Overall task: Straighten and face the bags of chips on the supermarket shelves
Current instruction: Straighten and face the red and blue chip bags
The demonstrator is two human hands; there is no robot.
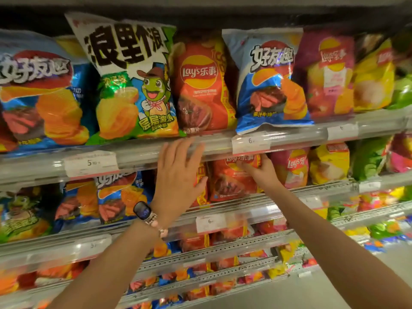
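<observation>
Left hand (178, 172) is raised flat, fingers straight and spread, held in front of the 2nd shelf's rail (138, 156), nothing grasped. Red Lay's bag (231, 181) on the 2nd shelf is pinched at its top by right hand (259, 169), arm extended.

Left hand (178, 172) raised, fingers (189, 150) straight and spread. Right hand (259, 169) extended forward, fingers curled in a pinch.

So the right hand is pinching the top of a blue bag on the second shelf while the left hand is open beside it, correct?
Not quite. The head view shows the right hand pinching the top of a red bag, not a blue one. It is on the second shelf, and the left hand is open beside it.
</observation>
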